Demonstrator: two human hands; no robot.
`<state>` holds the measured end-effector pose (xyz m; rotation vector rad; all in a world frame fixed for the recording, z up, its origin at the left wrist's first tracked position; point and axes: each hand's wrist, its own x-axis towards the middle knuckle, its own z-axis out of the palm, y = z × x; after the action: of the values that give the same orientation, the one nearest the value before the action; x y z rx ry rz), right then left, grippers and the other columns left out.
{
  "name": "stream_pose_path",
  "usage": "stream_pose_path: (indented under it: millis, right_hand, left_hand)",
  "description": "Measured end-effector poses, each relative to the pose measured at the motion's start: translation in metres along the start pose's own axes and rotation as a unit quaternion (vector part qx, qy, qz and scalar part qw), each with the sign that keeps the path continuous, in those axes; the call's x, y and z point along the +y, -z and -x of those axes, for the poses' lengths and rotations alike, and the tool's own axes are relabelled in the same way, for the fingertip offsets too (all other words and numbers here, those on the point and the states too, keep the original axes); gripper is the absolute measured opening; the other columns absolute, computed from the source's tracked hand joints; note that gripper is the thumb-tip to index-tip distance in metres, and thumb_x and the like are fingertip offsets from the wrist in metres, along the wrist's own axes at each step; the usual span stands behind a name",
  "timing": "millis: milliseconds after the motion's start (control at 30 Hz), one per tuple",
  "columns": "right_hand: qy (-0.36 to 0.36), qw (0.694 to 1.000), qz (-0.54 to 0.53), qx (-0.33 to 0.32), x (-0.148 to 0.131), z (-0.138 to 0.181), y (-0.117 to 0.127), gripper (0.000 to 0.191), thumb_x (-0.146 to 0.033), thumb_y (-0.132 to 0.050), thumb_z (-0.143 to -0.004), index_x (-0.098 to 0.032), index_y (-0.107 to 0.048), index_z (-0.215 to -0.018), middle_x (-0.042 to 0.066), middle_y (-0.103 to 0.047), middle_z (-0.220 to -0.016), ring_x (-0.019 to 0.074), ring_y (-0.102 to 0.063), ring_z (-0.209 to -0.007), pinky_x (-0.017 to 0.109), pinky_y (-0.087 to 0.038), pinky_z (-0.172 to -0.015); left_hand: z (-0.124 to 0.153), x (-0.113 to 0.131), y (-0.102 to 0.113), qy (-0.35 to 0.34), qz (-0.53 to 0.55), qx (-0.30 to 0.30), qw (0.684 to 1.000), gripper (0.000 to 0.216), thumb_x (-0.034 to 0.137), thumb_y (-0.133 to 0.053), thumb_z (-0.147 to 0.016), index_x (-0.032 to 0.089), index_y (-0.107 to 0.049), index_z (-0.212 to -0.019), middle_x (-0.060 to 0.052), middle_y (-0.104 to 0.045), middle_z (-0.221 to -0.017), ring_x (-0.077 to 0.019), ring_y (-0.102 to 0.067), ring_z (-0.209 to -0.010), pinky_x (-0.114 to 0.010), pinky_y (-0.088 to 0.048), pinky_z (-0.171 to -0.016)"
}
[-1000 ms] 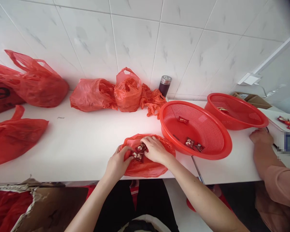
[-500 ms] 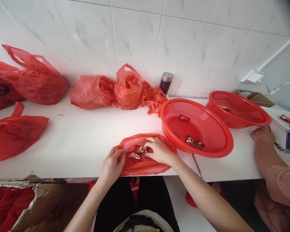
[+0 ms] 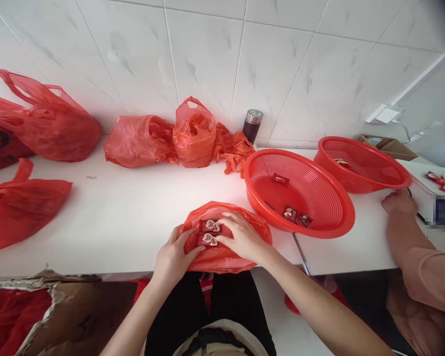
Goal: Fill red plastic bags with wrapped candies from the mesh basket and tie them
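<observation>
Two small dark-red wrapped sweets with cream labels lie side by side, the upper sweet just beyond the lower sweet. They are over the mouth of a thin red plastic bag spread on the table. My left hand has thumb and fingers closed around their left ends. From the right, my right hand pinches their right ends. Beside the bag, a red perforated basket holds a few similar wrapped sweets.
A second red basket stands behind on the right, near another person's hand. Filled red bags and a dark flask line the wall. At lower left is an open cardboard box with red plastic inside.
The two sweets have been turned so their labels face up and drawn into line, one above the other. Both hands stay over the bag; the view has shifted slightly.
</observation>
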<state>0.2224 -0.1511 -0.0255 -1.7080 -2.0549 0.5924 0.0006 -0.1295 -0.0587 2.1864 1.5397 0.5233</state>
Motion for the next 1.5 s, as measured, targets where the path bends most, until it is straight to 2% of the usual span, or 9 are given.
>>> stream_pose_path:
  millis: [267,433,533,633,733,1000,1133,1267,1500]
  right_hand:
    - [0.003,0.997,0.069,0.039,-0.014,0.004,-0.017,0.043,-0.031,-0.068,-0.081,-0.024,-0.061,-0.123,0.010,-0.048,-0.140,0.0306,-0.044,-0.129,0.048,-0.040,-0.105]
    - [0.062,0.994,-0.036,0.078,-0.015,0.015,0.062,0.029,-0.034,-0.054,-0.092,-0.026,-0.061,-0.120,0.004,-0.064,-0.121,0.0171,-0.060,-0.111,0.032,-0.046,-0.099]
    - [-0.036,0.989,0.046,0.137,0.021,0.016,0.127,0.027,-0.034,-0.052,-0.092,-0.027,-0.060,-0.117,0.005,-0.066,-0.116,0.0191,-0.063,-0.104,0.033,-0.048,-0.091]
    - [-0.220,0.960,0.170,-0.023,0.071,0.015,0.162,0.051,-0.037,-0.069,-0.076,-0.024,-0.057,-0.124,0.013,-0.060,-0.121,0.0278,-0.062,-0.100,0.037,-0.049,-0.079]
    - [-0.315,0.915,0.171,-0.187,0.105,0.015,0.160,0.060,-0.027,-0.080,-0.060,-0.020,-0.059,-0.116,0.012,-0.066,-0.100,0.0251,-0.064,-0.080,0.031,-0.046,-0.064]
    - [-0.306,0.936,0.087,-0.148,0.125,0.007,0.157,0.021,-0.006,-0.059,-0.069,-0.017,-0.061,-0.087,0.008,-0.068,-0.088,0.0171,-0.063,-0.070,0.025,-0.045,-0.058]
    - [-0.268,0.960,-0.029,-0.069,0.118,0.003,0.178,0.017,-0.012,-0.042,-0.086,-0.019,-0.058,-0.089,0.008,-0.068,-0.101,0.0134,-0.066,-0.081,0.022,-0.052,-0.065]
    - [-0.197,0.967,-0.160,0.036,0.088,0.001,0.184,0.007,-0.017,-0.052,-0.084,-0.019,-0.058,-0.085,0.007,-0.069,-0.093,0.0154,-0.066,-0.083,0.024,-0.054,-0.067]
    - [-0.030,0.957,-0.288,-0.004,0.001,0.007,0.127,0.019,-0.025,-0.051,-0.089,-0.022,-0.057,-0.106,0.005,-0.067,-0.108,0.0162,-0.066,-0.089,0.031,-0.055,-0.074]
  left_hand:
    - [-0.007,0.003,0.002,-0.004,0.039,0.005,0.999,0.057,0.036,-0.057,-0.084,0.032,-0.046,-0.140,-0.007,-0.048,-0.139,-0.0250,-0.064,-0.104,-0.035,-0.053,-0.081]
    - [-0.009,0.000,0.029,0.019,0.142,-0.039,0.989,0.054,0.040,-0.052,-0.085,0.031,-0.047,-0.139,-0.006,-0.053,-0.130,-0.0133,-0.060,-0.071,-0.032,-0.053,-0.076]
    - [-0.007,0.000,0.041,0.026,0.177,-0.041,0.983,0.049,0.044,-0.050,-0.087,0.034,-0.049,-0.135,-0.003,-0.047,-0.138,-0.0109,-0.057,-0.068,-0.031,-0.051,-0.077]
    - [-0.004,0.000,0.044,0.034,0.187,-0.041,0.981,0.049,0.047,-0.050,-0.087,0.035,-0.050,-0.134,0.000,-0.045,-0.143,-0.0147,-0.060,-0.082,-0.033,-0.048,-0.086]
    - [-0.003,-0.002,0.040,0.053,0.197,-0.041,0.978,0.052,0.050,-0.051,-0.086,0.033,-0.050,-0.134,-0.001,-0.045,-0.143,-0.0187,-0.061,-0.091,-0.033,-0.048,-0.084]
    - [-0.001,-0.003,0.037,0.086,0.195,-0.021,0.977,0.055,0.054,-0.052,-0.083,0.029,-0.054,-0.132,-0.004,-0.050,-0.139,-0.0250,-0.055,-0.113,-0.035,-0.045,-0.092]
    - [-0.001,-0.005,0.037,0.097,0.213,-0.023,0.972,0.060,0.055,-0.054,-0.082,0.028,-0.051,-0.135,-0.007,-0.057,-0.130,-0.0175,-0.061,-0.080,-0.034,-0.049,-0.078]
    - [-0.002,-0.006,0.035,0.097,0.237,-0.011,0.967,0.062,0.054,-0.057,-0.080,0.024,-0.054,-0.134,-0.008,-0.066,-0.109,-0.0162,-0.060,-0.071,-0.030,-0.050,-0.069]
    - [0.000,-0.004,0.033,0.116,0.255,-0.014,0.960,0.065,0.054,-0.056,-0.081,0.024,-0.050,-0.138,-0.008,-0.065,-0.113,-0.0186,-0.062,-0.082,-0.035,-0.049,-0.082]
